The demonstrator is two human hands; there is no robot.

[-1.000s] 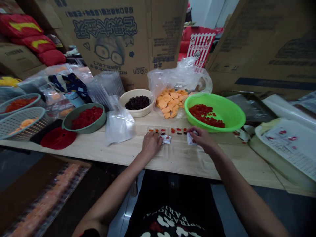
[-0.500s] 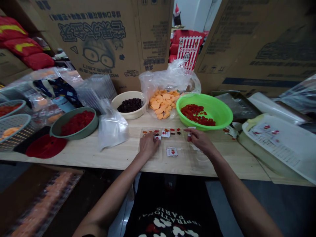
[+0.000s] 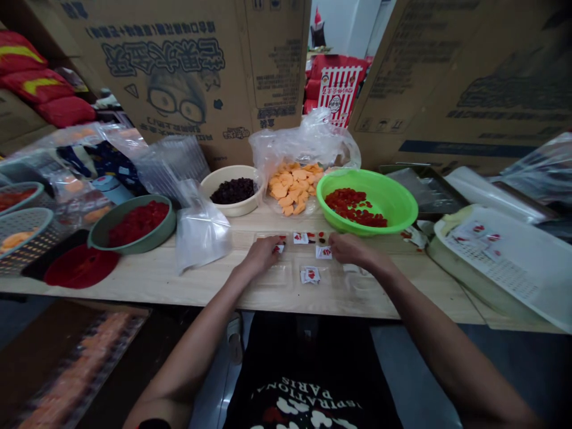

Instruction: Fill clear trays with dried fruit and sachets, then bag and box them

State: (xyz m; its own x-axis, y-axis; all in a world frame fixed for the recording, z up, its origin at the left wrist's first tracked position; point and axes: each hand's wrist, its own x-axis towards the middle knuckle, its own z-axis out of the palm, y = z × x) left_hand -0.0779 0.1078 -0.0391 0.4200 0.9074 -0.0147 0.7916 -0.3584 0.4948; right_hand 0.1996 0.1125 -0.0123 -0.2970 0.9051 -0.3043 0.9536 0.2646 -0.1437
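Two small white packets with red print are at my fingers over clear plastic trays [image 3: 286, 277]. My left hand [image 3: 263, 255] is closed, its fingertips pinching one packet [image 3: 278, 248] at the left of the upper trays. My right hand [image 3: 351, 248] pinches another packet [image 3: 324, 252] by its right edge. Between the hands a third packet [image 3: 301, 238] lies in an upper tray, beside dark and red dried fruit pieces [image 3: 322, 238]. Nearer to me, a little stack of packets [image 3: 310, 274] rests in a lower tray. My fingers partly cover the outer trays.
Behind the trays stand a cream bowl of dark dried fruit [image 3: 235, 192], a plastic bag of orange slices [image 3: 292, 186] and a green basin [image 3: 397, 205] with red pieces. A grey-green bowl [image 3: 172, 223] is left; a white basket [image 3: 543, 250] with packets is right.
My right hand has moved left and slightly down, bringing its packet inward over the trays. My left hand has shifted a little to the left with its packet.
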